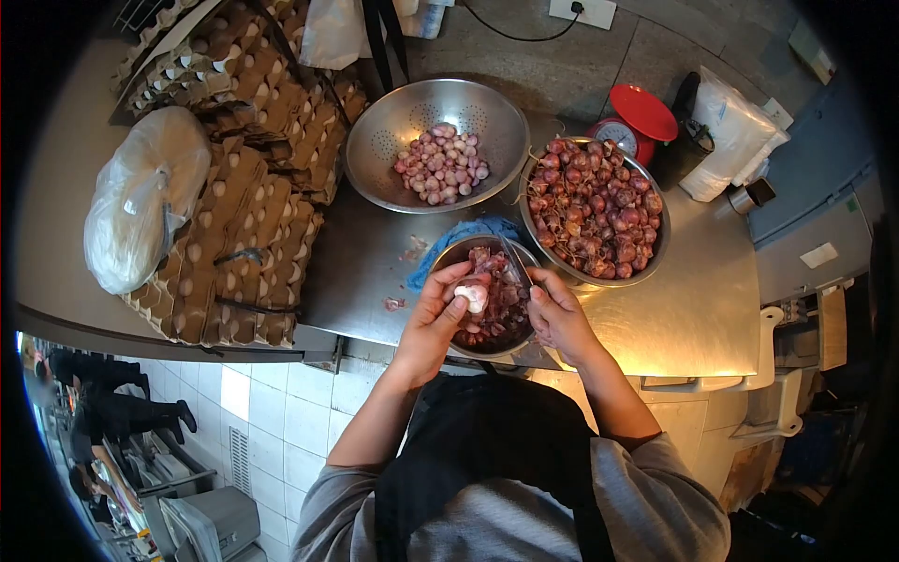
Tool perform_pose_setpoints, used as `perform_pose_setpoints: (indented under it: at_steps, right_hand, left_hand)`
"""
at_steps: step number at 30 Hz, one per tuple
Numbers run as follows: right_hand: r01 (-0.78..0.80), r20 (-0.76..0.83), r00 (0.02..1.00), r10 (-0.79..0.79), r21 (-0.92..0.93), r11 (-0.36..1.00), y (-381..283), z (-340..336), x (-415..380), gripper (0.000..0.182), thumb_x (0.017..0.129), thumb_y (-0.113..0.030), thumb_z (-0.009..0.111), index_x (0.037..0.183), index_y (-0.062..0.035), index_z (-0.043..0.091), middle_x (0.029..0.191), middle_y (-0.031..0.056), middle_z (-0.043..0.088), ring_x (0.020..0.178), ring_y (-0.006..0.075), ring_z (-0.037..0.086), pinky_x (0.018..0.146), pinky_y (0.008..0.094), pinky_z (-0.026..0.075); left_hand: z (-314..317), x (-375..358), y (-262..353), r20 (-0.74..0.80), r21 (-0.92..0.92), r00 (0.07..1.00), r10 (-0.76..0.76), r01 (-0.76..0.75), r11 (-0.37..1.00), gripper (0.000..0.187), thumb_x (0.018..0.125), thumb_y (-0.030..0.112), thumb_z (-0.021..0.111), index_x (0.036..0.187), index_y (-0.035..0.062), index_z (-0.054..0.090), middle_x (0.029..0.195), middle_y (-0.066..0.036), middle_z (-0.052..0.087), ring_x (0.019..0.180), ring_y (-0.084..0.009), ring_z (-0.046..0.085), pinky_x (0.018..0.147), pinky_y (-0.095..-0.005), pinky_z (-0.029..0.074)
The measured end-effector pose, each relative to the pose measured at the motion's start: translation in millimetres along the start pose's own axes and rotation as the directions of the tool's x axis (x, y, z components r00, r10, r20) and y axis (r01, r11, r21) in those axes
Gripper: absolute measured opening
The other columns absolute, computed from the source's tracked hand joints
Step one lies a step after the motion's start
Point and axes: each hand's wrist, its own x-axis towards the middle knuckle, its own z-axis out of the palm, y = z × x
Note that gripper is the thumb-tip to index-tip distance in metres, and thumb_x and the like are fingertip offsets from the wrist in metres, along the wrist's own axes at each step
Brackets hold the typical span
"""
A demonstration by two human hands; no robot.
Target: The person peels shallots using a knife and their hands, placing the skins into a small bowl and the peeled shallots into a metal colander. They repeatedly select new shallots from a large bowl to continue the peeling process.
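Observation:
My left hand (434,311) is closed on a small red onion (475,297), whose pale white end faces up. In my right hand (560,317) is a knife (513,255), its blade pointing up and away from me. Both hands are over a metal bowl (496,354) of onion skins and trimmings (506,304). Behind it, a metal colander (375,169) holds peeled small onions (440,164). To the right stands a metal bowl (663,234) heaped with unpeeled red onions (595,211).
A blue cloth (431,258) lies behind the trimmings bowl. Stacked egg trays (229,253) and a tied plastic bag (145,201) fill the left side. A red scale (644,112) stands at the back right. Skin scraps (393,303) dot the steel table (693,318). People (117,398) are at far left.

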Motion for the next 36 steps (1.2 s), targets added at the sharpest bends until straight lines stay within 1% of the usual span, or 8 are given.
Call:
perform_pose_setpoints:
  at_steps: [6, 12, 14, 19, 25, 28, 33, 36]
  right_hand:
    - [0.137, 0.046, 0.990, -0.132, -0.115, 0.984, 3, 7, -5, 0.049, 0.093, -0.015, 0.042, 0.138, -0.0180, 0.025, 0.059, -0.0064, 0.030, 0.048, 0.0033, 0.029, 0.044, 0.0163, 0.026]
    - [0.080, 0.108, 0.991, -0.084, 0.035, 0.996, 0, 18, -21, 0.044, 0.093, -0.014, 0.041, 0.136, -0.0127, 0.030, 0.061, -0.0058, 0.034, 0.050, 0.0032, 0.032, 0.047, 0.0160, 0.030]
    - [0.174, 0.094, 0.983, -0.158, -0.194, 0.966, 10, 21, -24, 0.043, 0.093, -0.017, 0.041, 0.135, -0.0120, 0.032, 0.066, -0.0037, 0.045, 0.056, 0.0057, 0.043, 0.052, 0.0192, 0.037]
    - [0.533, 0.154, 0.758, -0.635, -0.707, 0.465, 15, 36, -18, 0.042, 0.091, -0.019, 0.043, 0.132, -0.0128, 0.037, 0.100, 0.0202, 0.061, 0.090, 0.0284, 0.062, 0.073, 0.0311, 0.047]
    - [0.326, 0.114, 0.893, -0.435, -0.831, 0.450, -3, 42, -30, 0.040, 0.090, -0.018, 0.045, 0.130, -0.0129, 0.041, 0.102, 0.0243, 0.057, 0.097, 0.0302, 0.058, 0.076, 0.0311, 0.047]
    - [0.462, 0.118, 0.841, -0.528, -0.665, 0.587, 11, 33, -23, 0.038, 0.090, -0.018, 0.046, 0.128, -0.0131, 0.043, 0.107, 0.0207, 0.057, 0.091, 0.0271, 0.062, 0.071, 0.0300, 0.048]
    - [0.128, -0.052, 0.986, -0.157, -0.362, 0.923, 8, 17, -19, 0.037, 0.092, -0.019, 0.044, 0.129, -0.0126, 0.043, 0.127, 0.0114, 0.046, 0.106, 0.0201, 0.052, 0.084, 0.0281, 0.042]
    - [0.197, -0.038, 0.972, -0.232, -0.405, 0.893, 6, 12, -13, 0.039, 0.093, -0.019, 0.043, 0.130, -0.0090, 0.041, 0.131, 0.0099, 0.042, 0.115, 0.0185, 0.044, 0.094, 0.0278, 0.035]
  left_hand:
    - [-3, 5, -4, -0.010, -0.263, 0.999, -0.051, 0.047, 0.964, 0.026, 0.091, 0.016, 0.046, 0.116, 0.0101, 0.046, 0.121, -0.007, 0.048, 0.102, -0.0162, 0.052, 0.086, -0.0312, 0.045]
    - [-3, 6, -12, -0.036, -0.389, 0.999, -0.019, 0.004, 0.921, 0.017, 0.088, 0.010, 0.049, 0.105, 0.0103, 0.049, 0.109, -0.004, 0.052, 0.102, -0.0162, 0.053, 0.089, -0.0318, 0.044]
    - [0, 5, -10, -0.052, -0.391, 0.999, -0.013, -0.008, 0.920, 0.018, 0.087, 0.007, 0.051, 0.104, 0.0107, 0.049, 0.107, -0.003, 0.052, 0.102, -0.0156, 0.052, 0.090, -0.0314, 0.044]
    - [1, 2, -12, -0.050, -0.383, 0.999, 0.002, -0.021, 0.923, 0.023, 0.083, 0.003, 0.057, 0.103, 0.0113, 0.049, 0.108, -0.002, 0.052, 0.102, -0.0140, 0.052, 0.091, -0.0303, 0.042]
    - [0, -2, -14, -0.117, -0.334, 0.993, 0.023, -0.061, 0.941, 0.027, 0.082, 0.003, 0.058, 0.105, 0.0115, 0.047, 0.108, -0.003, 0.053, 0.100, -0.0143, 0.053, 0.092, -0.0327, 0.041]
    - [1, -3, -10, -0.091, -0.271, 0.992, 0.082, -0.104, 0.957, 0.028, 0.083, 0.003, 0.057, 0.108, 0.0107, 0.046, 0.111, -0.005, 0.052, 0.101, -0.0157, 0.053, 0.092, -0.0334, 0.041]
    - [4, -4, 2, -0.014, -0.304, 0.999, 0.044, -0.046, 0.952, 0.030, 0.084, 0.005, 0.055, 0.112, 0.0086, 0.044, 0.114, -0.009, 0.052, 0.104, -0.0178, 0.052, 0.092, -0.0346, 0.042]
    - [4, -5, 2, -0.010, -0.315, 1.000, 0.021, -0.023, 0.949, 0.028, 0.086, 0.006, 0.052, 0.113, 0.0081, 0.044, 0.115, -0.009, 0.052, 0.104, -0.0178, 0.052, 0.092, -0.0349, 0.042]
